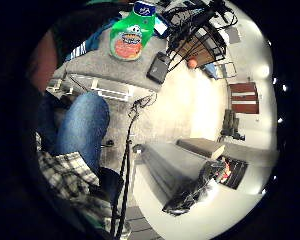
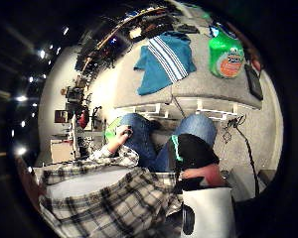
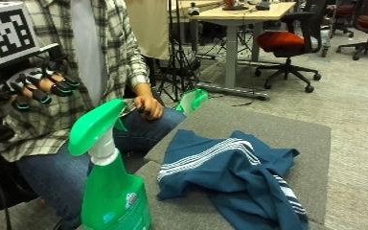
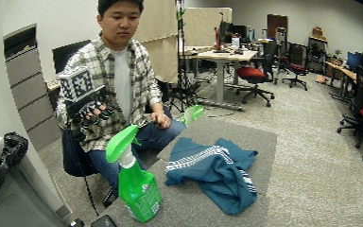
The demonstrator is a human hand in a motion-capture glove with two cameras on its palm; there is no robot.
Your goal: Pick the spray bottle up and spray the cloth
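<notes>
The grip, the gloved right hand [image 3: 40,88], is raised at chest height, fingers loosely curled, holding nothing. The spray bottle [image 3: 110,191] stands on the counter [image 3: 260,129]; I'd reach down and wrap its neck, then aim at the cloth [image 3: 235,172].

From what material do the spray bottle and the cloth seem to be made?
The spray bottle looks like glossy, translucent green plastic: light shines on its smooth body, and the trigger head is opaque green. The cloth seems a soft woven or knitted fabric, matte teal with white stripes: it lies crumpled in folds; the exact fibre I cannot tell.
</notes>
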